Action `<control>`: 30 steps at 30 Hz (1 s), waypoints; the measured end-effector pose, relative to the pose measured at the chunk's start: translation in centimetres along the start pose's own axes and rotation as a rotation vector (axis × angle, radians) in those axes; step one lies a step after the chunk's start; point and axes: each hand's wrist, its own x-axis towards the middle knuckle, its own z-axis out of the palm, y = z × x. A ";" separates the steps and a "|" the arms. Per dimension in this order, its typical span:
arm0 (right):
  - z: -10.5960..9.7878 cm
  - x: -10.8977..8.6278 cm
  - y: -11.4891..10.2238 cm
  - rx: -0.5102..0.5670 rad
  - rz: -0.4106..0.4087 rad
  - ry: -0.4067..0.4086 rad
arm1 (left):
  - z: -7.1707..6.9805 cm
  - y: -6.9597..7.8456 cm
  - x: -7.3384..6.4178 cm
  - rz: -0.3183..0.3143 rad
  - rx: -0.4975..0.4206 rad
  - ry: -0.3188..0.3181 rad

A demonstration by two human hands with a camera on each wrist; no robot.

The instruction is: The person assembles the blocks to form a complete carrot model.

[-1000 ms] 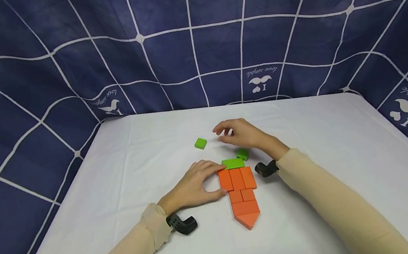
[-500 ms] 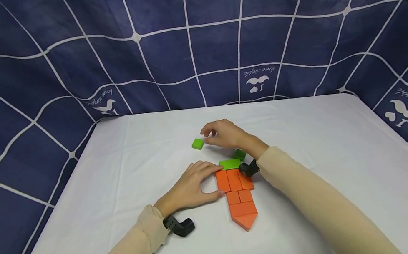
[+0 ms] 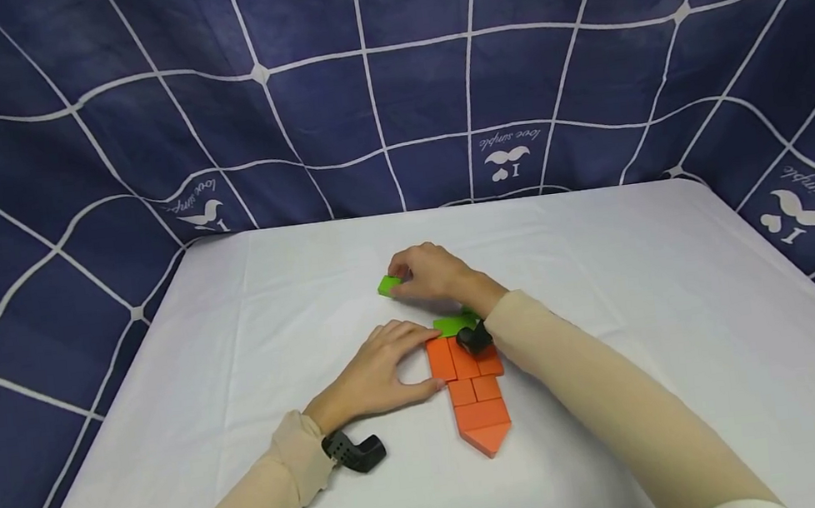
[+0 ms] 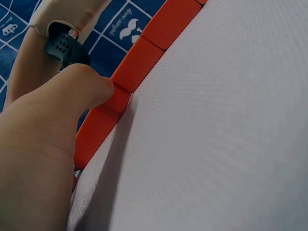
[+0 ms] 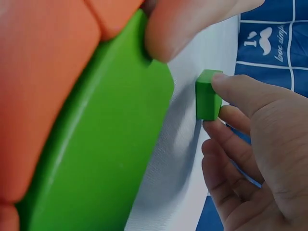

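My right hand point(image 3: 434, 274) reaches across the table's middle and pinches a small green block point(image 3: 385, 287). In the right wrist view, the thumb touches the top of this block point(image 5: 207, 98) and other fingers sit against its far side. My left hand point(image 3: 376, 375) rests with spread fingers against the left side of a flat block arrangement. One fingertip point(image 5: 168, 33) touches the rectangular green block point(image 3: 449, 326). The thumb point(image 4: 98, 91) meets the side of the orange blocks point(image 3: 441, 361). Under the right wrist, another green block point(image 3: 469, 314) is mostly hidden.
Below the upper orange row lie smaller orange blocks point(image 3: 463, 392), a wide one point(image 3: 480, 414) and a pointed triangular one point(image 3: 487, 439). The white-covered table point(image 3: 270, 303) meets a dark blue checked curtain point(image 3: 331, 112). A black wrist camera point(image 3: 358, 452) hangs from the left cuff.
My right hand has moved left over the table, from apart from the small green block to pinching it. The left hand stays at the arrangement. The view has shifted slightly.
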 end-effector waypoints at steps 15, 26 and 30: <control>-1.6 -1.5 1.7 0.034 -0.136 0.006 | -0.2 0.1 0.3 0.014 -0.001 0.005; -2.8 -3.9 2.8 0.027 -0.190 -0.113 | -0.1 0.1 0.1 -0.006 0.004 -0.005; -2.8 -4.3 2.8 -0.004 -0.187 -0.155 | -0.1 0.1 -0.1 -0.019 -0.001 -0.009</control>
